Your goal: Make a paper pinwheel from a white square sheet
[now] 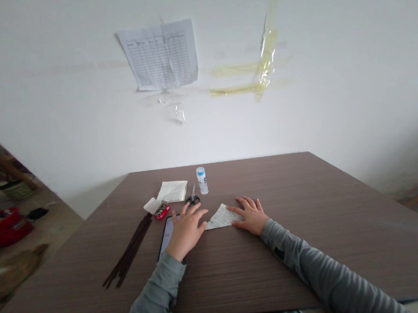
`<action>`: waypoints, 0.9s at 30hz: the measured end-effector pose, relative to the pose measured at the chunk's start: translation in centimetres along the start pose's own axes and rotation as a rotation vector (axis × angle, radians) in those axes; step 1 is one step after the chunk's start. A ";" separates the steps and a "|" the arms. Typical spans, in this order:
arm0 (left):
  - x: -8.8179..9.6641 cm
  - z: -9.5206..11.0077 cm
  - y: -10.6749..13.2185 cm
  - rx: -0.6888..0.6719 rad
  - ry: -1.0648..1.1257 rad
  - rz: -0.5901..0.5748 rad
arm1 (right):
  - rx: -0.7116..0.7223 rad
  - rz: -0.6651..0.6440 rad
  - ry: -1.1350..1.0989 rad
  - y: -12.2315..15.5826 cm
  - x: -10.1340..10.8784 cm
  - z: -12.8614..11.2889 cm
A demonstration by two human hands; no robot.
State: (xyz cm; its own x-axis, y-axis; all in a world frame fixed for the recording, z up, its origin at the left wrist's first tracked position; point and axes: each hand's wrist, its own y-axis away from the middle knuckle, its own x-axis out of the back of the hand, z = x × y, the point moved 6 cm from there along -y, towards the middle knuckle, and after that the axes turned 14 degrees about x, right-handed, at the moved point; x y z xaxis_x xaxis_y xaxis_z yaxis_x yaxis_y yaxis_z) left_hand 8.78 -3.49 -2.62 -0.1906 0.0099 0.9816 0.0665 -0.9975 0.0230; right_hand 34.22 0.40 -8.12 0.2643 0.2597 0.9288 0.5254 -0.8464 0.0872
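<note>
You are working at a brown wood-grain table, your left hand and right hand resting flat on either side of a folded triangle of printed paper. The triangle is lying on the tabletop between your hands, with your right fingertips touching its edge and your left fingertips just beside its tip. The fingers of both hands are spreading apart, clamped on nothing. Your left palm is partly covering a smartphone.

Nearby are steel-bladed scissors, a blue-capped glue bottle, a stack of white paper, a small red box and a bundle of dark sticks. With the paper now folded and lying flat, you are steadying it, and the next move calls for closing your fingers on it.
</note>
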 end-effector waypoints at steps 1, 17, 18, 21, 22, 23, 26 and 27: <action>-0.1 0.7 -0.1 -0.015 0.015 -0.011 | 0.003 0.003 -0.003 -0.1 -0.1 0.0; -2.5 4.1 -0.8 -0.031 0.072 -0.067 | -0.006 0.043 0.020 -0.4 -0.4 -1.0; -2.5 4.1 -0.8 -0.034 0.072 -0.067 | -0.006 0.049 0.020 -0.4 -0.4 -1.1; -2.6 4.2 -0.9 -0.047 0.091 -0.072 | -0.023 0.058 0.017 -0.3 -0.3 -1.4; -2.7 4.3 -0.9 -0.047 0.099 -0.079 | -0.024 0.069 0.012 -0.3 -0.2 -1.5; -2.8 4.3 -1.0 -0.045 0.103 -0.089 | -0.024 0.082 0.006 -0.3 -0.1 -1.5; -3.0 4.3 -1.0 -0.042 0.091 -0.089 | -0.036 0.110 -0.003 -0.2 0.0 -1.7; -3.1 4.2 -0.9 -0.044 0.084 -0.086 | -0.048 0.111 -0.005 -0.2 0.0 -1.6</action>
State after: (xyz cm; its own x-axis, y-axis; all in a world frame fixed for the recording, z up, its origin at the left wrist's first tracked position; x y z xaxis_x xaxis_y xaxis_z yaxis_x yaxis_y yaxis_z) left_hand 13.44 -2.28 -4.90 -0.2755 0.0911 0.9570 0.0039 -0.9954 0.0958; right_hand 32.78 -0.16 -7.53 0.3229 0.1654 0.9319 0.4534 -0.8913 0.0011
